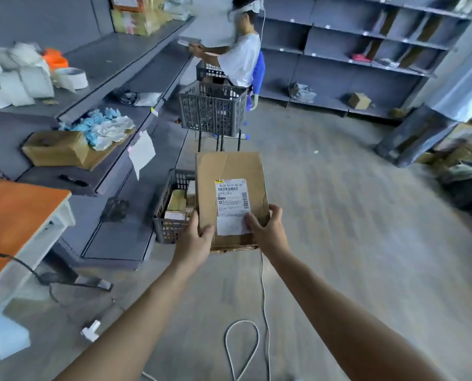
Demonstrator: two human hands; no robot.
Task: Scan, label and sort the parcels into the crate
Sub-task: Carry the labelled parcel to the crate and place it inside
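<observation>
I hold a flat brown cardboard parcel (pixel 229 174) out in front of me, above the floor. It carries a printed shipping label (pixel 231 196) and a smaller white sticker (pixel 230 226) below that. My left hand (pixel 197 236) grips the parcel's near left corner. My right hand (pixel 267 228) grips the near right corner, its thumb lying on the white sticker. Just left of the parcel and lower down stands a dark plastic crate (pixel 164 215) on the floor, with several boxed parcels inside. The parcel hides the crate's right side.
Grey shelving (pixel 136 78) runs along the left, with tape rolls, a box of crumpled paper and loose packets. An orange desk (pixel 15 213) is at near left. Another person (pixel 240 56) stands ahead behind an empty grey crate (pixel 212 108) on a stand. White cable (pixel 262 298) loops on the floor.
</observation>
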